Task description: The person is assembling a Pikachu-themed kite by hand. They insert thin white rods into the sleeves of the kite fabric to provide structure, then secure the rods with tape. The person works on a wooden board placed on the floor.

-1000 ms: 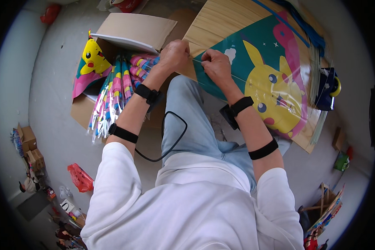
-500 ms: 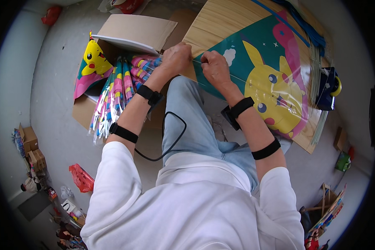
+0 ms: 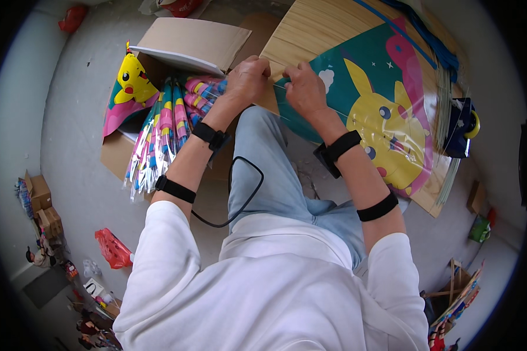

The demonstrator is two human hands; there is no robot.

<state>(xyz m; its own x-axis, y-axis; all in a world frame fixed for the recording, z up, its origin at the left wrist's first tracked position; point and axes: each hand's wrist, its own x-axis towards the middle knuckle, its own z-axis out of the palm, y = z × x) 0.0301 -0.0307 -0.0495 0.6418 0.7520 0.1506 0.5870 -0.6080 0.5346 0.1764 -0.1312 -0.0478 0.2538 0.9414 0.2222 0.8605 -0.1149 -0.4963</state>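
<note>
Pale-blue jeans (image 3: 257, 146) nearest, below a white shirt (image 3: 269, 281). Left hand (image 3: 249, 79) curled in at the wooden tabletop's (image 3: 301, 29) left edge; palm hidden, can't tell if it's clamped on anything. Right hand (image 3: 306, 90) over the left corner of the printed sheet (image 3: 386, 126), fingers bent, pinch not readable. Hands near each other, not touching.

Sheet: green, pink, yellow, shiny, lying flat on the tabletop, point toward the hands. My read: very light, floppy, slick film; creases easily, may tear if yanked. Hold by edge or corner, wide grip, not mid-panel.

Left of left hand: open cardboard box (image 3: 193, 38), bundle of clear-wrapped packs (image 3: 167, 114), probably slippery. Tabletop's right end: thin rods (image 3: 444, 140), likely stiff but springy. Farther: red plastic bag (image 3: 112, 248) on floor, brown cartons (image 3: 39, 194) by left wall.
</note>
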